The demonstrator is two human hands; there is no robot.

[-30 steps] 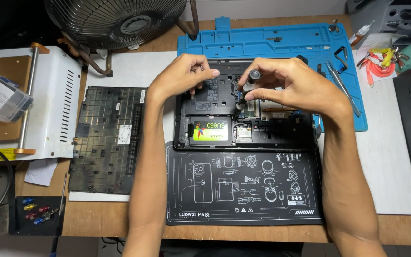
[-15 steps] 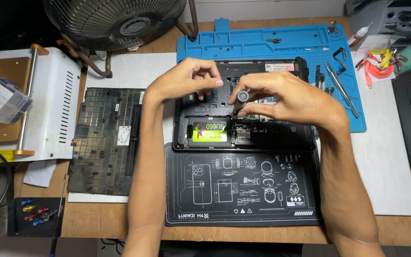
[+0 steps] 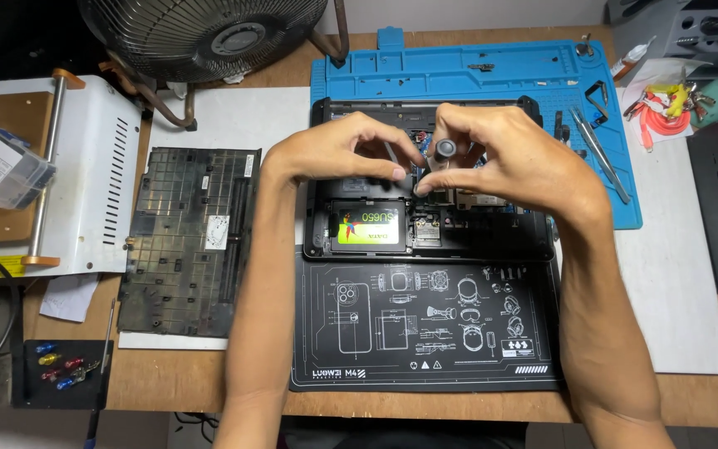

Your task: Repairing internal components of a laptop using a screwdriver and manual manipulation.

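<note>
Your right hand (image 3: 500, 158) has lifted its small screwdriver (image 3: 445, 150), fingers closed on it; left hand (image 3: 338, 154) pinches at the open laptop (image 3: 425, 224).

head-worn camera, looking steeply down, close over the workbench (image 3: 209, 374)

Even, fairly bright light falls from overhead onto the desk (image 3: 209, 378), casting only soft, short shadows under the forearms. The white panel (image 3: 118, 166) at left is slightly washed out. Focus is sharp throughout, with mild wide-angle bending at the edges.
</note>
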